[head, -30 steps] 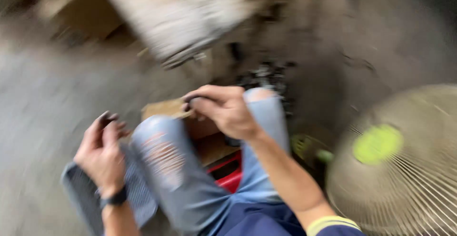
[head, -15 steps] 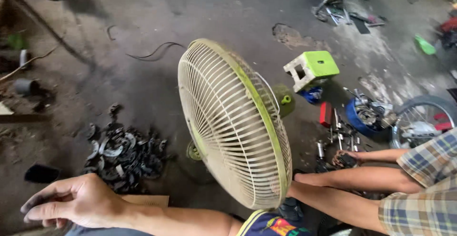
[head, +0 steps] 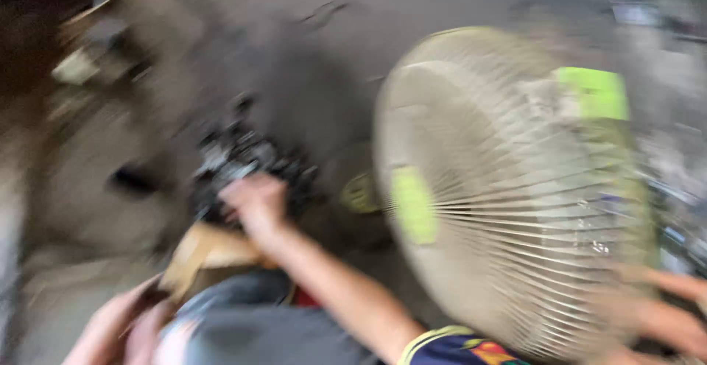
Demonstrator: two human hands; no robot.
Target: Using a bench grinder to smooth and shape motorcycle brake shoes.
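**Right hand out at the scrap pile, fan guard leaning close by**

The whole view is smeared, so details are hard to make out. The person sits low on the floor (head: 309,78), knees up in grey jeans, and that posture explains the layout: everything lies within arm's reach. The right hand (head: 254,201) stretches forward over the knee to a dark pile of small metal parts (head: 247,162). Its fingers look loosely curled at the pile's near edge; whether they grip anything I cannot tell through the blur. The left hand (head: 118,330) sits low at the left beside the knee, fingers bent, apparently around something small and dark, but that too is unclear. A cardboard piece (head: 206,256) lies just under the right wrist.

The fan guard (head: 508,195), cream with a green hub, stands tilted on the right, close to the person. Another person's hands (head: 666,310) are at its lower right edge, seemingly steadying it.

Against the frame half a second earlier, the view has swung left and down. The guard has shifted from centre to the right, and the green stool (head: 593,92) now shows only as a blur behind it. The right hand, then resting flat by the cardboard, now reaches into the pile.
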